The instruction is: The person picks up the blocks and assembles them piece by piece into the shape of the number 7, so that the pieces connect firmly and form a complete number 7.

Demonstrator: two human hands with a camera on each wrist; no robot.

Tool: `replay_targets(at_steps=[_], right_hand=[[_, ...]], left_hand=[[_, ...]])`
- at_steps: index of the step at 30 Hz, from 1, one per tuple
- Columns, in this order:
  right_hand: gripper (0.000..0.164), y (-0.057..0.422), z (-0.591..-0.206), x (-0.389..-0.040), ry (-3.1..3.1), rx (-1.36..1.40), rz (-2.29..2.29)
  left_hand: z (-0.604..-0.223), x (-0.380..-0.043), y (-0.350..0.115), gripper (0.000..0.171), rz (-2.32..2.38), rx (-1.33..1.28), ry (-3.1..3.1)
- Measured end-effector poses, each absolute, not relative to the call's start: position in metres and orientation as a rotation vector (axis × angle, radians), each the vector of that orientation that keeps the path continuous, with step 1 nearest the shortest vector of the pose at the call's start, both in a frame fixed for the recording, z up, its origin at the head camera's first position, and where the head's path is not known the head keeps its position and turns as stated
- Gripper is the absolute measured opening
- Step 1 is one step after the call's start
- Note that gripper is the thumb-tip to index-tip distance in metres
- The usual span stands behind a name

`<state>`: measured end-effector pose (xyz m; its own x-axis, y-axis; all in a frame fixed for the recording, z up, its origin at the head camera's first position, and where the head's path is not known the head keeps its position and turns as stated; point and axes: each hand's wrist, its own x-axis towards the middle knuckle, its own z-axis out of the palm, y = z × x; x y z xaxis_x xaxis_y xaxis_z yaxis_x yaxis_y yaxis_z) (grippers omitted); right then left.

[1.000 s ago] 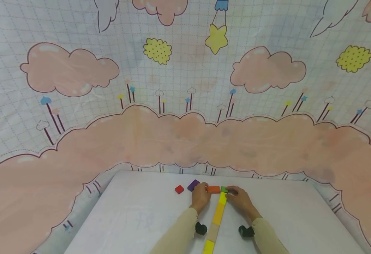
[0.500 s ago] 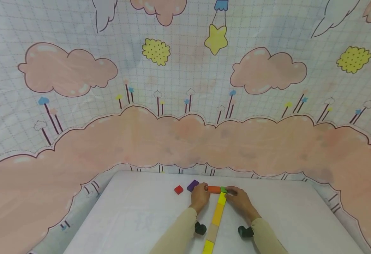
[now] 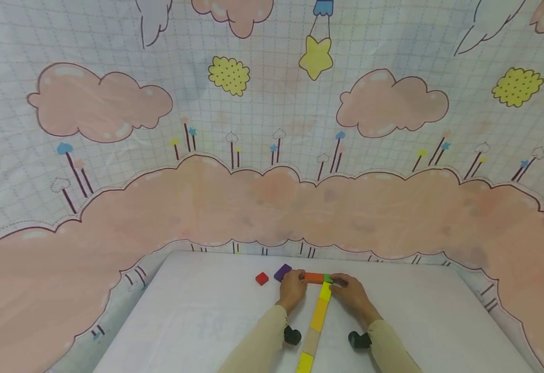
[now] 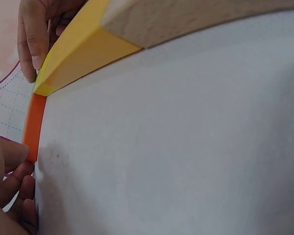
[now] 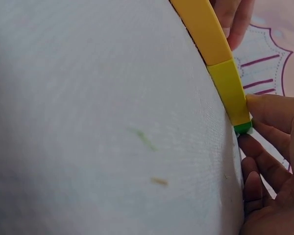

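Observation:
At the far part of the table, my left hand (image 3: 292,290) pinches the left end of an orange block (image 3: 313,278), its thumb on the block in the left wrist view. The orange block's other end lies against a small green block (image 3: 327,278). My right hand (image 3: 353,294) holds the green block between thumb and fingers; in the right wrist view the thumb reaches the corner where green meets a yellow block (image 5: 229,90). From there a row runs toward me: an amber block (image 3: 319,315), a plain wooden block (image 3: 312,342) and another yellow block (image 3: 305,362).
A purple block (image 3: 282,271) lies just beyond my left hand, partly covered by it. Left of that is a red block (image 3: 262,278). The white table (image 3: 197,311) ends at the back against a printed cloth (image 3: 272,207) with clouds.
The orange block has shifted very slightly right against the green block. Both hands keep their holds, almost still.

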<state>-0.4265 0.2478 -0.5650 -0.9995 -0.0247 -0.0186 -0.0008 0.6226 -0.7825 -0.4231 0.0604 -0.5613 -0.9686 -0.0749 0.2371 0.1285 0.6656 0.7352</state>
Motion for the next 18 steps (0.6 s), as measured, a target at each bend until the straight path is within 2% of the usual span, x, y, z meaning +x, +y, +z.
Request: replay_targets(at_steps=[18], right_hand=[[0.033, 0.245, -0.564, -0.422, 2.819, -0.022, -1.355]], left_hand=[[-0.560, -0.410, 0.047, 0.019, -1.310, -0.138, -2.585]])
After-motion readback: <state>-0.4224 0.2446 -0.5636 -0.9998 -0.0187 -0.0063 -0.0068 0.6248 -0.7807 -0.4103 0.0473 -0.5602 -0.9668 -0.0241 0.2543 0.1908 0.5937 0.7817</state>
